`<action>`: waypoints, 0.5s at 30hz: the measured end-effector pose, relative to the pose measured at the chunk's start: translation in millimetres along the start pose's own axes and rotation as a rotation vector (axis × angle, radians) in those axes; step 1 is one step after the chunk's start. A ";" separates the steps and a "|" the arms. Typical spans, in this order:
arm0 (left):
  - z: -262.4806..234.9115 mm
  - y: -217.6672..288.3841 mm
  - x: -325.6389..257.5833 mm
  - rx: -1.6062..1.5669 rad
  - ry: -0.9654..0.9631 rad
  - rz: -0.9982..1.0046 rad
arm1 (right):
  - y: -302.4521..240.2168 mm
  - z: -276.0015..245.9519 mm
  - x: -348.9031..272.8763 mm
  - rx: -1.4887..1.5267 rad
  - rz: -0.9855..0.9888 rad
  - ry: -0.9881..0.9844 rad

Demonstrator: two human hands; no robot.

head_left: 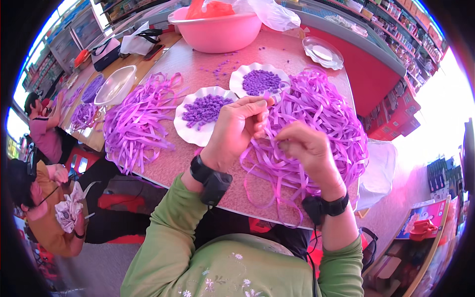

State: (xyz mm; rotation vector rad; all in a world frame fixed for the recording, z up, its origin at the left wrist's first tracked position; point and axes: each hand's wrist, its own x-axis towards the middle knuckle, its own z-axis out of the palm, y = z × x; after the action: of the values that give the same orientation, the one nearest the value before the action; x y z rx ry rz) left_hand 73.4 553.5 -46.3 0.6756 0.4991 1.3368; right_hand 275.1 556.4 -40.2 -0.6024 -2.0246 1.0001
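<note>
Over the table, my left hand pinches a thin purple ribbon between thumb and fingertips. Close to its right, my right hand is closed with curled fingers, slightly blurred; what lies between its fingertips I cannot make out. Beneath and beyond it spreads a large heap of purple ribbons. Partly behind my left hand is a white scalloped plate of small purple beads. A second scalloped plate farther back holds more purple beads.
A smaller ribbon pile lies left on the table. At the back stand a pink basin and a clear dish. Loose beads are scattered before the basin. Two people sit at the left, one holding a crumpled cloth.
</note>
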 end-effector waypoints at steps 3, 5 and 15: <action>9.0 -2.3 -5.9 0.157 0.089 0.059 | -7.0 -15.1 0.0 -0.024 0.047 0.179; 11.7 -4.9 -8.1 0.223 0.099 0.067 | -6.6 -22.4 -0.6 -0.042 0.091 0.205; 21.2 -7.2 -13.9 0.390 0.121 0.110 | -2.0 -25.8 -1.1 -0.125 -0.017 0.192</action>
State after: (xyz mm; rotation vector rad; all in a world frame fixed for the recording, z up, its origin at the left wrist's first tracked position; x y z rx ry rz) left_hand 90.4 535.8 -36.9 0.9554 0.8439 1.4029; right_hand 296.5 565.9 -29.1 -0.7183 -1.9272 0.7789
